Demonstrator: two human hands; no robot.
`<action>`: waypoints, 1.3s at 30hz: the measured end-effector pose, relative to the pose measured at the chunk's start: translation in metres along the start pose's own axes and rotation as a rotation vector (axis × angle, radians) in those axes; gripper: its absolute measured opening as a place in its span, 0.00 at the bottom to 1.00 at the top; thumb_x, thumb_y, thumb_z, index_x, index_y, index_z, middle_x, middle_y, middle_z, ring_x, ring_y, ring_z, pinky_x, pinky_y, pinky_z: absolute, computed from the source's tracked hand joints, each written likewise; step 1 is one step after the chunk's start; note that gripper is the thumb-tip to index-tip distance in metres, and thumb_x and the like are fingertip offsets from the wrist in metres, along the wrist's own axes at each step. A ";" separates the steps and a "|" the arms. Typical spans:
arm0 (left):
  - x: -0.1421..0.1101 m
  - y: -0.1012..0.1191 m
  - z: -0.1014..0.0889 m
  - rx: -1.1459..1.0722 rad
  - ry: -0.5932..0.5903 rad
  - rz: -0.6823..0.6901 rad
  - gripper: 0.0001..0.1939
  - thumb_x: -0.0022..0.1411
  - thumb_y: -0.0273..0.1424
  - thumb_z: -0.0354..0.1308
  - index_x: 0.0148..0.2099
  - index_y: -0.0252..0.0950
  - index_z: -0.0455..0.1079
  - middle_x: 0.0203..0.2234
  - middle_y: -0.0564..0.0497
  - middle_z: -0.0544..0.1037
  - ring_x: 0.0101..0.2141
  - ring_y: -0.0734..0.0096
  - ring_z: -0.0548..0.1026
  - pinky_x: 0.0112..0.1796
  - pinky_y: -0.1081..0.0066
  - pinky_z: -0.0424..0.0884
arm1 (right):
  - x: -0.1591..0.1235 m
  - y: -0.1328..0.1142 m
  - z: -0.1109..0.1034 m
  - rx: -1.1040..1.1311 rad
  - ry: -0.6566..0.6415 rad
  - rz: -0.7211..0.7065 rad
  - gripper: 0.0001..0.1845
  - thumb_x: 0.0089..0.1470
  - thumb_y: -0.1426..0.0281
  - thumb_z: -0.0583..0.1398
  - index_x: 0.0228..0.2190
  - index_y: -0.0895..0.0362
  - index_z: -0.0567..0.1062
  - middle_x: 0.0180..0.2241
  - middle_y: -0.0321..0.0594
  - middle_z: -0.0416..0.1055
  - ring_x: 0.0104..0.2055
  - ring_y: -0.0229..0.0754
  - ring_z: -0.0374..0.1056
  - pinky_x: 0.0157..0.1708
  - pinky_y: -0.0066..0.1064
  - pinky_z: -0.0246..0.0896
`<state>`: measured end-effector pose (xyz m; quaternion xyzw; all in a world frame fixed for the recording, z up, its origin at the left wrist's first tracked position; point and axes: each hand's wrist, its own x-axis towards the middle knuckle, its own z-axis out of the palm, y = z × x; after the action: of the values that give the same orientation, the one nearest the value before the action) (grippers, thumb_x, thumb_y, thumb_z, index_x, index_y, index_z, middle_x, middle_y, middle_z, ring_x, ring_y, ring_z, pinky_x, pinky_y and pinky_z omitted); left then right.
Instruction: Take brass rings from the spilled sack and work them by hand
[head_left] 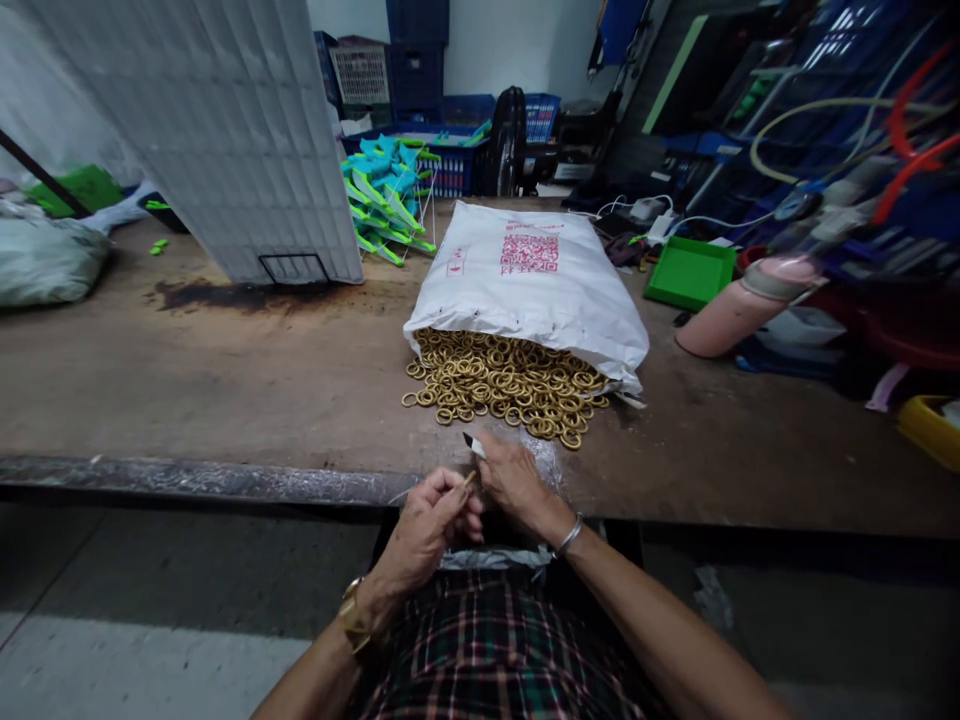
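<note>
Close to the table's front edge, my left hand [439, 515] pinches a gold-coloured ring [471, 478], seen nearly edge-on. Right beside it, my right hand [517, 482] is closed around a small knife [474, 444]; its dark, slanted blade tip and a pale part stick out past the fingers, and the rest is hidden. Just beyond both hands, a heap of gold-coloured rings [510, 385] spills from the mouth of a white woven sack [457, 285] lying on its side with red print on top.
A brown wooden table [225, 390] spans the view. On it stand a tall pale ribbed panel [247, 130] at left, teal and lime-green pieces [390, 195] behind, and a green tray [690, 272] and pink cylinder [742, 310] at right. A plastic bag [49, 262] lies far left.
</note>
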<state>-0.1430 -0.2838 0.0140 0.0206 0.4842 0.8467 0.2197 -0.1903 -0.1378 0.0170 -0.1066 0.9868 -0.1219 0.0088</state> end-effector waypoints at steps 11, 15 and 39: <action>0.002 0.004 -0.031 -0.410 0.162 -0.056 0.10 0.50 0.32 0.62 0.34 0.33 0.66 0.25 0.51 0.72 0.24 0.76 0.69 0.22 0.77 0.64 | 0.056 -0.034 0.013 -0.033 0.135 0.040 0.09 0.57 0.69 0.50 0.41 0.54 0.65 0.38 0.40 0.73 0.36 0.43 0.68 0.29 0.30 0.48; 0.007 0.007 -0.036 -0.497 0.191 -0.117 0.12 0.46 0.33 0.64 0.27 0.31 0.65 0.23 0.52 0.70 0.23 0.77 0.68 0.21 0.77 0.63 | 0.057 -0.032 0.014 -0.021 0.119 0.045 0.10 0.54 0.73 0.51 0.40 0.54 0.65 0.36 0.39 0.73 0.34 0.41 0.68 0.28 0.29 0.46; 0.025 0.004 0.001 0.420 0.196 0.215 0.14 0.53 0.40 0.58 0.27 0.33 0.68 0.19 0.55 0.68 0.21 0.78 0.64 0.24 0.77 0.60 | -0.006 -0.006 -0.003 0.853 0.041 0.081 0.14 0.54 0.63 0.49 0.22 0.56 0.62 0.19 0.30 0.58 0.23 0.34 0.55 0.24 0.24 0.51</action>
<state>-0.1673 -0.2751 0.0133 0.0352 0.6635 0.7440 0.0712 -0.1836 -0.1416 0.0217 -0.0521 0.8513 -0.5207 0.0371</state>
